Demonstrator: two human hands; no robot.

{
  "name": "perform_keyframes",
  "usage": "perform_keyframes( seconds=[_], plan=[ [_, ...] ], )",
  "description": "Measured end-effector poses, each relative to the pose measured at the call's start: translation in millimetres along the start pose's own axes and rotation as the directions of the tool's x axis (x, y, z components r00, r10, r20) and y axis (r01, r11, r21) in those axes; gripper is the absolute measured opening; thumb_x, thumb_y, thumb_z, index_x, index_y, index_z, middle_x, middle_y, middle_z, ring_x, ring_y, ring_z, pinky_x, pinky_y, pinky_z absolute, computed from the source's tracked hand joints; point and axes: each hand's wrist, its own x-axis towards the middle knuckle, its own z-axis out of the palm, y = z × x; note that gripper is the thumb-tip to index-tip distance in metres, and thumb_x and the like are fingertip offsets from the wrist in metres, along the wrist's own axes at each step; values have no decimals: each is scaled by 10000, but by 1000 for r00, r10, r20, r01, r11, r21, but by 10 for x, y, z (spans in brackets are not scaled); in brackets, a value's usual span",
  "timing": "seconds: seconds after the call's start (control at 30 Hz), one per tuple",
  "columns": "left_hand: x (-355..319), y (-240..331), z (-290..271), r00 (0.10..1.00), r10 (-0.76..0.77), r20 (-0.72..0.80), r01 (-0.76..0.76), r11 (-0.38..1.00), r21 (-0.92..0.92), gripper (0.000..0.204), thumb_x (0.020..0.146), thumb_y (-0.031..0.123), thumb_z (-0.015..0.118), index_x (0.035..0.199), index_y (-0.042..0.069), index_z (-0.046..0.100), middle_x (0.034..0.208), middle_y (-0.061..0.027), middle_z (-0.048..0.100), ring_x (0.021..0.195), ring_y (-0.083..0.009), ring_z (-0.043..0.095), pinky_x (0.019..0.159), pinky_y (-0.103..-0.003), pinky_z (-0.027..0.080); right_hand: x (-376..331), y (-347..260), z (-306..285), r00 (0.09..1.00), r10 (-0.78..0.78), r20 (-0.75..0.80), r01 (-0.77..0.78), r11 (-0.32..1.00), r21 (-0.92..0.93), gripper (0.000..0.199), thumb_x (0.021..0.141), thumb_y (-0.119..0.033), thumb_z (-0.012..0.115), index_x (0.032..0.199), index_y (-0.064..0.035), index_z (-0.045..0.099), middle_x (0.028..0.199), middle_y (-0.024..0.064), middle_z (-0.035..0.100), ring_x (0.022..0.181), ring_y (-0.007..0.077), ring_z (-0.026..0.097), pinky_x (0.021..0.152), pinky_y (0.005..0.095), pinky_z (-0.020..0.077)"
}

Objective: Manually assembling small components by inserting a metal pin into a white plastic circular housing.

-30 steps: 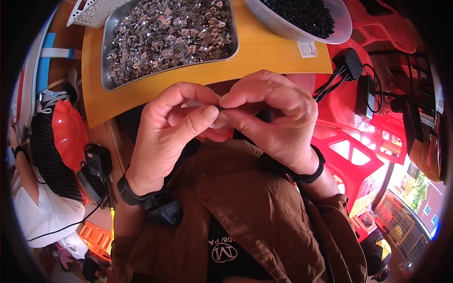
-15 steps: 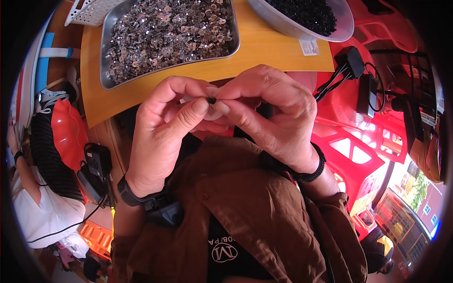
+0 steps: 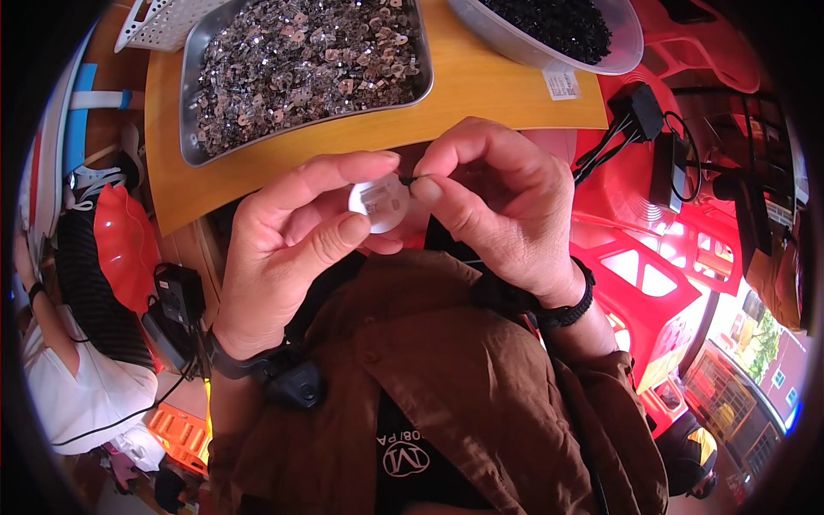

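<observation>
White disc (image 3: pixel 379 204) now turned face-up in left hand (image 3: pixel 287 249) grip; right hand (image 3: pixel 506 206) pinches small black piece (image 3: pixel 407 181)

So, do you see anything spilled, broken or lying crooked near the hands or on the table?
Nothing stands out. The left hand holds a small white disc while the right hand pinches a tiny black piece at its edge. The metal tray and the bowl keep their contents inside.

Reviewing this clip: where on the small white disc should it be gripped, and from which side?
Probably by its thin rim, as the left hand does: thumb below, forefinger above the white disc, coming from the left. That leaves its flat face clear for the small black piece pinched in the right hand.
</observation>
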Motion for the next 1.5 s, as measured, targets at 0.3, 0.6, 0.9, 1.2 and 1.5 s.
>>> perform_keyframes(
  seconds=[0.3,0.6,0.9,1.2,1.5],
  plan=[
    [-33,4,-77,998,-63,-24,63,998,5,397,859,216,626,1155,-17,501,1098,-156,586,918,-201,617,695,-325,561,-24,-2,-13,947,-315,63,315,871,-376,102,737,4,684,815,-10,620,784,41,596,650,83,548,570,200,424],
    [-37,-10,-54,999,-30,-17,31,999,28,371,850,212,641,1118,-24,544,1083,-133,601,933,-198,609,753,-324,525,-26,-17,2,886,-446,124,447,757,-477,156,694,3,683,822,-49,609,753,64,589,605,190,597,502,276,468],
    [-33,46,-16,997,-71,34,71,997,10,307,849,74,627,1116,-60,556,995,-108,632,914,-166,628,839,-286,509,-30,-14,45,855,-496,151,500,712,-493,161,663,45,687,793,-32,630,727,38,591,546,88,514,459,204,399],
    [-12,34,3,998,-61,28,60,997,46,287,821,4,631,1092,-71,569,983,-107,621,896,-170,630,829,-290,521,-39,-2,51,854,-500,144,489,678,-549,161,657,44,692,783,-35,629,712,29,587,541,83,527,448,199,403],
    [2,-4,19,1000,-5,0,5,999,32,260,789,-22,653,1042,-58,604,911,-79,629,857,-151,624,794,-262,515,-8,10,65,845,-510,161,490,619,-614,145,670,53,674,771,-38,624,714,42,593,577,131,591,476,235,458]
  ],
)
